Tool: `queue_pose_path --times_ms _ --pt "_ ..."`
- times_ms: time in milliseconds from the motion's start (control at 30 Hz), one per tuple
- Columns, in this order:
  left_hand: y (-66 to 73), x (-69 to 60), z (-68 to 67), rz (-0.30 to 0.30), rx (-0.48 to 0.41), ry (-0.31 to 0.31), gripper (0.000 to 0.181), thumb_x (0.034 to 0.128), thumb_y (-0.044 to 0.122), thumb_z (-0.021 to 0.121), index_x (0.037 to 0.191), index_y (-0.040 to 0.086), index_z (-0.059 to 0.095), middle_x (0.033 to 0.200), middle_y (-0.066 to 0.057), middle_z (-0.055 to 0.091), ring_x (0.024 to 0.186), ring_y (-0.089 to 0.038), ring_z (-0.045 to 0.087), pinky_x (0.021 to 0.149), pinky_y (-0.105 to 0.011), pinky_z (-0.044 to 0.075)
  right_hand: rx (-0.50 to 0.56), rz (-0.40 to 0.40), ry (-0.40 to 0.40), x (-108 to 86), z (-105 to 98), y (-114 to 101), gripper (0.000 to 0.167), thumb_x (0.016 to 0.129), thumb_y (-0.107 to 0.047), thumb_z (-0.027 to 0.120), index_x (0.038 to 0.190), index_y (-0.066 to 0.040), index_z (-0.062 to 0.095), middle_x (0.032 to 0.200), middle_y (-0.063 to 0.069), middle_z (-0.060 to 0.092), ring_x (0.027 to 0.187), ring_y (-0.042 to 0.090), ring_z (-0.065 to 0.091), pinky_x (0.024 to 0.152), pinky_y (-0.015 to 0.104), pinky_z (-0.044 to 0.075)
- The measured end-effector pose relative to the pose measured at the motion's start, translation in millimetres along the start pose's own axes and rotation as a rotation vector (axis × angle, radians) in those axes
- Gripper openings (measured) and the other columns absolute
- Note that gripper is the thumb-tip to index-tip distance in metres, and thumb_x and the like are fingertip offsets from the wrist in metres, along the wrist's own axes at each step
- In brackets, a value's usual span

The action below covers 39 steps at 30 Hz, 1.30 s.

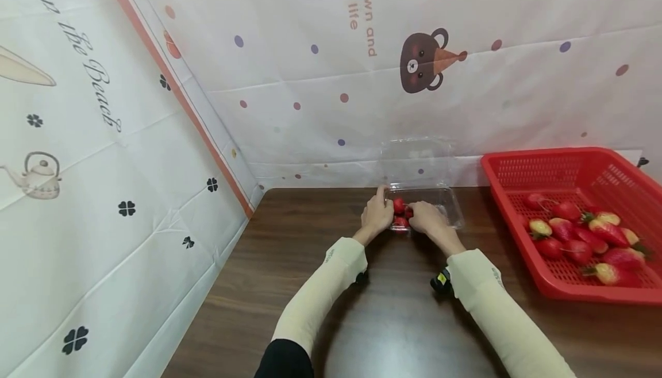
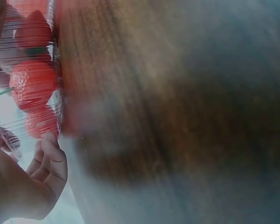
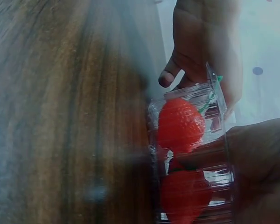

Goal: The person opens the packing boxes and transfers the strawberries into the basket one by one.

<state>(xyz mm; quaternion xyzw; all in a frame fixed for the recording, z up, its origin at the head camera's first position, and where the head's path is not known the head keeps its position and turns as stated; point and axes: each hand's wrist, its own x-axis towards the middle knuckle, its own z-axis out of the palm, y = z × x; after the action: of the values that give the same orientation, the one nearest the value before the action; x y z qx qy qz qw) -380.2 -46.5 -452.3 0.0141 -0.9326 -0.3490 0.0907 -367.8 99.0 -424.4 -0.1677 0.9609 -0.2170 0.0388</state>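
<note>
A clear plastic box [image 1: 451, 203] stands at the table's far edge with its lid [image 1: 416, 159] raised. Inside its left part lie several round, bumpy red fruits [image 1: 399, 205], lychee-like, with thin green stems. My left hand [image 1: 377, 214] grips the box's left end, fingers bent against the wall. From the right, my right hand [image 1: 427, 219] reaches into the box, its bent fingertips at a dark red fruit [image 1: 409, 212], which they partly hide. Through the clear wall, red fruits show in the left wrist view [image 2: 33, 84] and a red fruit [image 3: 179, 123] in the right wrist view.
At the right a red perforated basket [image 1: 538, 277] holds several strawberries [image 1: 623, 258] and round red fruits with stems [image 1: 566, 211]. The dark wooden table [image 1: 289, 263] meets a printed white cloth [image 1: 320, 125] behind and at the left.
</note>
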Motion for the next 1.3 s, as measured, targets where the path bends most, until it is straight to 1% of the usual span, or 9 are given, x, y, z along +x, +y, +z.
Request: queue_pose_path --times_ms 200,367,567,667,733,900,1000,1167,1300 --pt "0.7 -3.5 0.8 0.010 0.004 0.027 0.041 0.1010 0.023 0.046 0.141 0.027 0.051 0.122 -0.006 0.072 0.096 -0.034 0.072 0.074 -0.049 0.054 0.043 0.007 0.097 -5.8 3 0 0.041 0.075 0.002 0.058 0.115 0.005 0.068 0.100 0.025 0.070 0.084 0.036 0.062 0.079 0.053 0.051" --pt "0.2 -2.5 1.1 0.008 0.013 0.032 0.041 0.1012 0.023 0.046 0.142 0.026 0.050 0.117 -0.005 0.072 0.091 -0.032 0.071 0.074 -0.048 0.054 0.098 0.031 0.203 -8.2 8 0 0.043 0.074 0.003 0.059 0.116 0.002 0.070 0.106 0.026 0.071 0.089 0.040 0.066 0.078 0.054 0.051" --pt "0.4 -2.0 -1.1 -0.003 0.025 0.031 0.043 0.0997 0.022 0.047 0.142 0.026 0.051 0.113 -0.004 0.072 0.091 -0.031 0.071 0.074 -0.047 0.054 0.141 0.042 0.319 -11.0 16 1 0.036 0.085 -0.004 0.064 0.121 -0.003 0.068 0.111 0.026 0.069 0.100 0.046 0.067 0.077 0.058 0.052" --pt "0.4 -0.5 -0.6 -0.004 0.035 0.026 0.042 0.0993 0.022 0.048 0.141 0.026 0.052 0.114 -0.005 0.073 0.093 -0.032 0.072 0.073 -0.047 0.054 0.175 0.052 0.374 -14.1 19 1 0.036 0.087 -0.007 0.065 0.122 -0.007 0.068 0.112 0.024 0.068 0.100 0.045 0.067 0.076 0.059 0.053" --pt "-0.4 -0.7 0.7 -0.009 0.045 0.017 0.042 0.0998 0.022 0.048 0.142 0.027 0.052 0.115 -0.006 0.073 0.094 -0.032 0.072 0.074 -0.047 0.054 0.208 0.029 0.418 -16.1 21 2 0.035 0.087 -0.006 0.066 0.122 -0.007 0.069 0.114 0.023 0.068 0.102 0.044 0.067 0.078 0.058 0.053" --pt "-0.2 -6.2 0.2 -0.006 0.050 0.014 0.041 0.1002 0.024 0.049 0.141 0.028 0.052 0.117 -0.006 0.073 0.095 -0.033 0.072 0.075 -0.048 0.054 0.325 -0.104 0.555 -17.8 24 6 0.034 0.085 0.002 0.068 0.119 -0.001 0.070 0.116 0.026 0.068 0.108 0.045 0.065 0.088 0.057 0.051" --pt "1.1 -8.0 -0.2 0.004 0.042 0.022 0.041 0.1000 0.024 0.049 0.141 0.027 0.052 0.116 -0.006 0.073 0.093 -0.034 0.072 0.072 -0.049 0.054 0.373 -0.158 0.627 -16.7 22 8 0.033 0.083 0.007 0.070 0.116 0.003 0.070 0.113 0.029 0.068 0.107 0.046 0.065 0.089 0.057 0.051" --pt "2.6 -5.8 0.9 -0.005 0.058 0.019 0.042 0.1005 0.023 0.049 0.142 0.028 0.051 0.114 -0.006 0.073 0.093 -0.033 0.072 0.072 -0.048 0.054 0.407 -0.205 0.675 -15.0 11 9 0.031 0.084 0.007 0.071 0.115 0.005 0.069 0.113 0.031 0.068 0.106 0.046 0.065 0.090 0.057 0.052" --pt "4.9 -1.4 2.3 -0.012 0.068 0.020 0.042 0.1011 0.024 0.049 0.143 0.029 0.051 0.114 -0.005 0.073 0.091 -0.031 0.072 0.073 -0.047 0.054 0.398 -0.230 0.714 -12.9 3 12 0.030 0.083 0.008 0.073 0.113 0.005 0.070 0.111 0.030 0.070 0.104 0.046 0.066 0.089 0.058 0.052"
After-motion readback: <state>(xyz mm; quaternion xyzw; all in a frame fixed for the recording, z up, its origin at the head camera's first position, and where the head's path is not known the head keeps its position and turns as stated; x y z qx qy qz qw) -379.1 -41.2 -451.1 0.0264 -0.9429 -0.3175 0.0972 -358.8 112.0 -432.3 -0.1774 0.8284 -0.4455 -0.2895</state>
